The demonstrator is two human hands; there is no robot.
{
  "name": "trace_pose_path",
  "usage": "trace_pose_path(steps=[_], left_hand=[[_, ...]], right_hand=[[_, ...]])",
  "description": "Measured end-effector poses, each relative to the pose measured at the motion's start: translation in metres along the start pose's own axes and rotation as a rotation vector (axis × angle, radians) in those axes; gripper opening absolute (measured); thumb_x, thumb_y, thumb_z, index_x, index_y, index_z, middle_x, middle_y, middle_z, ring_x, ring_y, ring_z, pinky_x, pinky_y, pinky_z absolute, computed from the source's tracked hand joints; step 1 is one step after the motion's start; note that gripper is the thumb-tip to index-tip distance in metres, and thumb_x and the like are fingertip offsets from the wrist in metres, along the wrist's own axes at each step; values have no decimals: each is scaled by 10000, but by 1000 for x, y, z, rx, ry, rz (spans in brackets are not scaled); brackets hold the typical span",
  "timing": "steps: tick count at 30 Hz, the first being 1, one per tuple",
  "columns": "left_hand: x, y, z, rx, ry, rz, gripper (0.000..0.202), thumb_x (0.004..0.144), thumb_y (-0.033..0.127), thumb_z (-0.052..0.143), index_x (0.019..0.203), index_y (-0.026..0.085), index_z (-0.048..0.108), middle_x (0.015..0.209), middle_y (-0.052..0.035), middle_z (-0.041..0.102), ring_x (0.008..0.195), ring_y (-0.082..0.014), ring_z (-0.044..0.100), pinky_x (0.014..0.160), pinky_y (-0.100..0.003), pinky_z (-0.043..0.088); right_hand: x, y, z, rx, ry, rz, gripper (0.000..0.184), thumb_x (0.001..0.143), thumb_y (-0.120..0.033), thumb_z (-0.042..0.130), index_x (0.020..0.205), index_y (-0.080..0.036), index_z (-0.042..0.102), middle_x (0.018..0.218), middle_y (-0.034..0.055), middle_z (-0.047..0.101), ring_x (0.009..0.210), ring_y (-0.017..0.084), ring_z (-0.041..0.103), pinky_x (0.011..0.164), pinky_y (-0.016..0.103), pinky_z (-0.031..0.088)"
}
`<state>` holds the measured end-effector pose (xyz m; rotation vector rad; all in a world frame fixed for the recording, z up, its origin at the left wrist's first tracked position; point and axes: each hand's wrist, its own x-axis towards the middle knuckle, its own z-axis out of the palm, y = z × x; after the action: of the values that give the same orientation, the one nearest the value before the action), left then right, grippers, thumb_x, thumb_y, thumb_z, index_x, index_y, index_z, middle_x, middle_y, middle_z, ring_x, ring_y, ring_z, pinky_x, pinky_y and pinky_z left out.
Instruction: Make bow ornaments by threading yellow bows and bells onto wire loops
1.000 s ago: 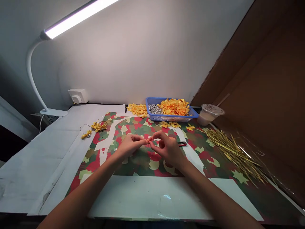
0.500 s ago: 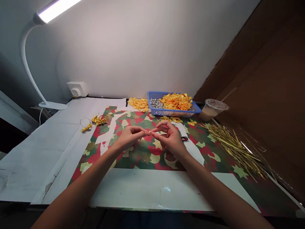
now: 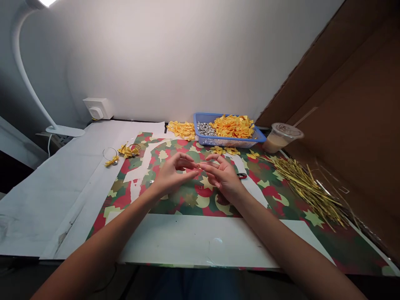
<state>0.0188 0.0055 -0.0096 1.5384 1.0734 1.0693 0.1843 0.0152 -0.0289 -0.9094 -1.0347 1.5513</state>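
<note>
My left hand (image 3: 170, 177) and my right hand (image 3: 225, 177) meet fingertip to fingertip above the red and green patterned sheet (image 3: 281, 200). The thumb and forefinger of the left hand are pinched at the meeting point. My right hand's fingers reach left towards that point, with the thumb close over the forefinger. Something very small sits between the fingertips, and I cannot make it out. Both forearms come in from the bottom edge.
At the back is a blue basket (image 3: 260, 137) holding orange fabric pieces (image 3: 233, 126) and silver beads (image 3: 204, 129). Yellow pieces (image 3: 183, 129) lie beside it. Right: a lidded cup (image 3: 281, 137), gold ties (image 3: 306, 187), a cardboard wall (image 3: 350, 104). Left: finished bows on rings (image 3: 125, 152), a lamp base (image 3: 65, 131).
The view has tilted, so everything sits higher in the picture. My hands stay joined at the fingertips, and the fingers of both have loosened and spread a little.
</note>
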Motion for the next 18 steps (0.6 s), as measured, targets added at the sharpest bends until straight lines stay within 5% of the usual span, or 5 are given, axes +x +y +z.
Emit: trace_pose_path(steps=[9,18], left_hand=[[-1,5,-3,-58,-23,-154,293,712,312,728,899,175,549,800,-54,720,677,-147,653,573,-250,475],[-1,9,-4,-58,-40,-187,295,712,338,733,898,182,566,781,-38,721,621,-122,621,472,-208,388]], right_hand=[[-4,-6,4,230,-18,182,405,569,-209,793,833,-214,485,714,-57,689,322,-3,304,348,166,234],[-3,-3,2,297,-96,211,332,591,-189,709,855,-219,510,709,-74,645,341,24,360,375,193,300]])
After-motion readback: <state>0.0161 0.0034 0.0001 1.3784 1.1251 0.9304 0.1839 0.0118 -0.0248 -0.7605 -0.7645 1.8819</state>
